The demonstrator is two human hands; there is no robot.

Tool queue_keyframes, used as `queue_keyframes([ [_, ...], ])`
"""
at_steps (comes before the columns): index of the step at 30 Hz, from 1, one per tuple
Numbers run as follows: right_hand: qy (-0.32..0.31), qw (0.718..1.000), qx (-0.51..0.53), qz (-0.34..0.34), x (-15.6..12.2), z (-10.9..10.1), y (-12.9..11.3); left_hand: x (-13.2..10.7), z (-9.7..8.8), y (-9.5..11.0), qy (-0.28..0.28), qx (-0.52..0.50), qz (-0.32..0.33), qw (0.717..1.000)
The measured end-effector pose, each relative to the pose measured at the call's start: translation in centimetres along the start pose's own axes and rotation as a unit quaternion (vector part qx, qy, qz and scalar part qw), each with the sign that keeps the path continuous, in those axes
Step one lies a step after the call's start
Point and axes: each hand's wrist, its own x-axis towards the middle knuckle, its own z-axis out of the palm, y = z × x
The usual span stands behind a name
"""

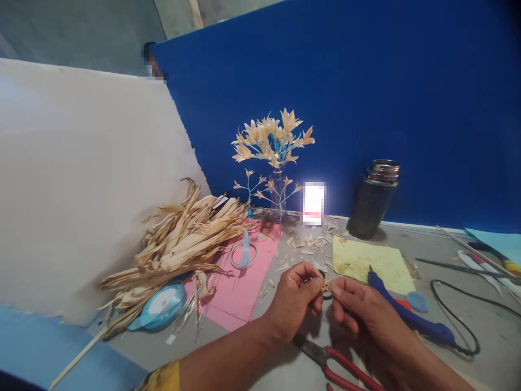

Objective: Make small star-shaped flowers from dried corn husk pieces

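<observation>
My left hand (pixel 293 296) and my right hand (pixel 364 307) meet over the table, fingertips pinched together. Between them is a small pale piece of corn husk (pixel 326 287), too small to make out its exact shape. Just behind the fingers shows part of a black ring-shaped object (pixel 326 296), mostly hidden. Below my hands lies a pair of red-handled metal cutters (pixel 325 355). To the right of my right hand rests a blue glue gun (pixel 407 315) with a black cord. Husk scraps (pixel 307 244) are scattered beyond my fingers.
Left lie a heap of dried corn husks (pixel 191 233), a blue ribbon roll (pixel 163 305), wires (pixel 191 315) and a tape roll (pixel 244 255) on pink paper (pixel 234 304). Behind stand husk flowers (pixel 272 136) in a bottle, a bright screen (pixel 313 203) and a dark flask (pixel 372 201). Yellow paper (pixel 378 266) lies right.
</observation>
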Motion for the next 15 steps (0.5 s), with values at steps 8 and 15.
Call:
queue_keyframes([
  [8, -0.004, 0.999, -0.032, -0.02, 0.1, -0.3, 0.1, 0.6, -0.8, 0.3, 0.037, -0.019, 0.013, 0.999],
  [15, 0.068, 0.981, -0.174, -0.046, -0.1, -0.5, -0.3, 0.8, -1.2, 0.1, 0.101, 0.056, 0.042, 0.992],
])
